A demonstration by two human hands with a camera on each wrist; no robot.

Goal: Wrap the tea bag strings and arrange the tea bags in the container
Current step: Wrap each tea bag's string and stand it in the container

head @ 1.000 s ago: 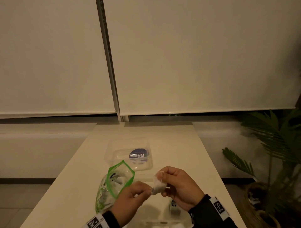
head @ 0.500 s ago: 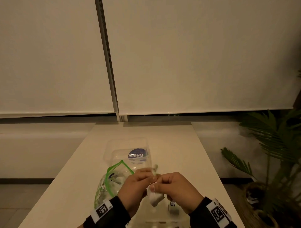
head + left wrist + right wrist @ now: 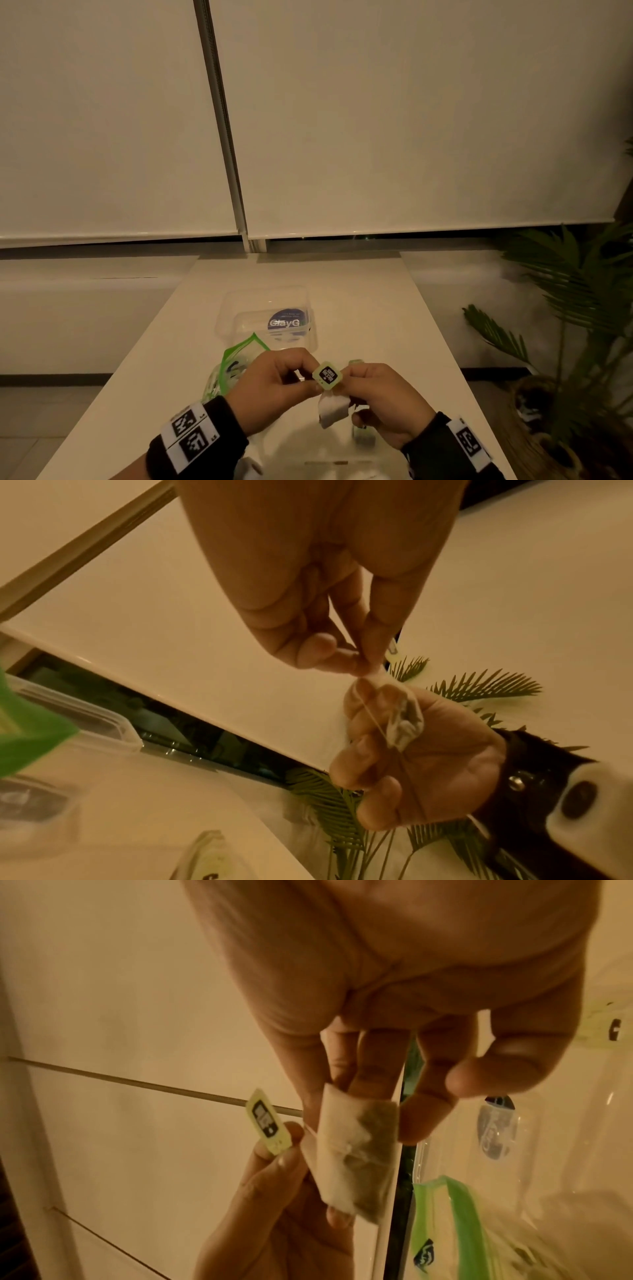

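- The right hand (image 3: 387, 404) pinches the tea bag (image 3: 331, 409) by its upper edge between thumb and fingertips, so that grip is closed on the bag, which hangs below in mid-air over the near end of the surface (image 3: 359, 308)
- The left hand (image 3: 270, 387) pinches the small green paper tag (image 3: 327, 374) at the end of the string (image 3: 377, 723), its grip closed on the tag just at 12 o'clock of the bag, touching the right fingertips
- In the left wrist view the thin string runs across the bag and over the right palm; how many turns are round the bag cannot be told
- My judgement: the bag is very light, soft and easily torn, and the string is fine and slippery, so it is best held at the folded top edge, with the tag kept taut while winding; a hard pull could rip the paper or pull the string free
- At 10 o'clock of the hands a green-rimmed zip pouch (image 3: 239, 363) stands open, with more bags seemingly inside
- At 12 o'clock, further up the surface, sits the clear plastic container (image 3: 267, 318) with a blue label; its contents cannot be made out
- At 3 o'clock, off the surface, a palm plant (image 3: 565, 298) stands beside it
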